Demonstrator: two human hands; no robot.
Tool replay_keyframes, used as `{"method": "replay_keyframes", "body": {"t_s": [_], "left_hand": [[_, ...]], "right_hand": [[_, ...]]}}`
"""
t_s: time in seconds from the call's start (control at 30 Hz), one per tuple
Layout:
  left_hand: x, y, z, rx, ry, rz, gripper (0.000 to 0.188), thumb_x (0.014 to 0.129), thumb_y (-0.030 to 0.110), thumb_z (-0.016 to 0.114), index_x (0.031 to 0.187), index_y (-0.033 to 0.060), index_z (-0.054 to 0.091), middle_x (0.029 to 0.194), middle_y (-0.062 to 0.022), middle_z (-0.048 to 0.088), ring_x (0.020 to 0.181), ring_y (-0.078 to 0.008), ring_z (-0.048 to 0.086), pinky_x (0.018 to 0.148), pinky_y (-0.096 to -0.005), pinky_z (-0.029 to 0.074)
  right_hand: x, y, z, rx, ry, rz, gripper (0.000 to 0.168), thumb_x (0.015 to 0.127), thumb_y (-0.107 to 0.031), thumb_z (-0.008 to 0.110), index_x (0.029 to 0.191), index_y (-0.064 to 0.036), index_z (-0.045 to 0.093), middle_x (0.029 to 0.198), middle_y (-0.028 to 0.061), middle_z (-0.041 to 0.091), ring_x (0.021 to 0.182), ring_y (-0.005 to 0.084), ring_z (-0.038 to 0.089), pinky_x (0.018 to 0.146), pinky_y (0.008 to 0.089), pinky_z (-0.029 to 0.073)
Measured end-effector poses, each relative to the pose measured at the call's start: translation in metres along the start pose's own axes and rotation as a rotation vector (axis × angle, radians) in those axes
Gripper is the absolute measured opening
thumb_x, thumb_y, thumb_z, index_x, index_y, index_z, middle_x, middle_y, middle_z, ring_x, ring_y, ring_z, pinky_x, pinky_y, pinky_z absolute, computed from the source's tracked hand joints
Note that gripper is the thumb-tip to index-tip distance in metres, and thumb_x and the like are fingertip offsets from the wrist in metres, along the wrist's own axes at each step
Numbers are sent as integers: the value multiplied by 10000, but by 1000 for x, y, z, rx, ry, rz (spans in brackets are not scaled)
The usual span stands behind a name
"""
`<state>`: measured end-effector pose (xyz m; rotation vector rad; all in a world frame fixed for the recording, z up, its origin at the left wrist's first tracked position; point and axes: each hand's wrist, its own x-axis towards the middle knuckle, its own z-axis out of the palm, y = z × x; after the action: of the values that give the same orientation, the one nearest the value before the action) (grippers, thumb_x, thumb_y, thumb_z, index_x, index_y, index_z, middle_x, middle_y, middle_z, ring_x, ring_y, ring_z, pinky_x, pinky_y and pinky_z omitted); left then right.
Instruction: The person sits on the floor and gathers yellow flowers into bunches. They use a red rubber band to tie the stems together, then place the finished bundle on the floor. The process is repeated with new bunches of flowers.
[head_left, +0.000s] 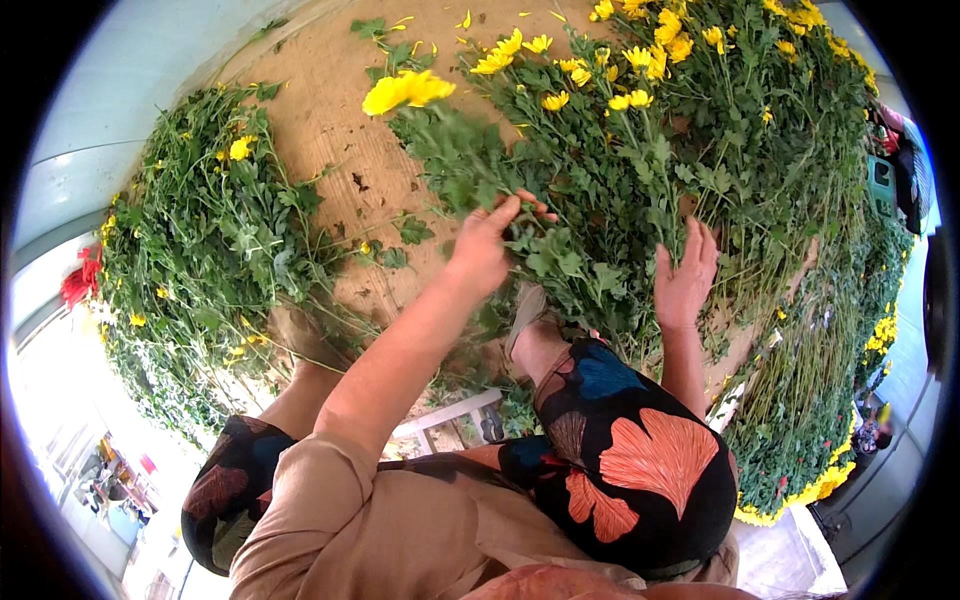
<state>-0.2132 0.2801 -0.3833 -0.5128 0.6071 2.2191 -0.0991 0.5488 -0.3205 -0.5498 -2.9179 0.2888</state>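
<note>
In the head view my left hand (487, 240) is closed around the stems of a leafy chrysanthemum bunch with yellow blooms (409, 91) that point up and to the left; the bunch is slightly blurred. My right hand (685, 274) is beside upright leafy stems topped by small yellow flowers (630, 99), its fingers extended at the edge of the foliage. Whether it touches or grips a stem cannot be told. Between and beyond both hands spreads a thick pile of cut yellow chrysanthemums (585, 165), lying on a brown board-like surface (375, 157).
Another heap of leafy stems (217, 195) lies at left. Long bare stems (772, 337) fill the right side, above a row of yellow blooms (817, 487). My knees and feet are close below my hands. A person (870, 435) is at the far right edge, near a green plastic crate (880, 180).
</note>
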Motion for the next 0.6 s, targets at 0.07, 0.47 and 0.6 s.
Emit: {"method": "replay_keyframes", "body": {"t_s": [0.07, 0.47, 0.6], "left_hand": [[2, -11, 2, 30, -15, -24, 223, 1039, 231, 603, 1152, 41, 634, 1119, -134, 691, 1122, -334, 680, 978, -493, 555], [4, -25, -7, 190, 262, -15, 395, 1055, 345, 572, 1243, -1, 601, 1217, -143, 681, 1081, -275, 674, 938, -423, 555], [6, -31, -2, 286, 228, -13, 402, 1062, 359, 538, 1274, 23, 598, 1255, -117, 671, 1112, -225, 644, 934, -377, 533]], "right_hand": [[-7, -27, 2, 329, -197, -7, 489, 953, -193, 688, 1380, 3, 552, 1287, 212, 646, 1208, 355, 616, 1032, 424, 476], [-31, -47, 42, 819, -174, 174, 368, 993, 15, 601, 1360, 3, 605, 1236, 57, 684, 1123, 121, 601, 996, 280, 470], [-40, -56, 50, 828, -238, 146, 343, 994, 3, 604, 1337, 0, 625, 1234, 71, 697, 1114, 132, 621, 982, 283, 480]]}}
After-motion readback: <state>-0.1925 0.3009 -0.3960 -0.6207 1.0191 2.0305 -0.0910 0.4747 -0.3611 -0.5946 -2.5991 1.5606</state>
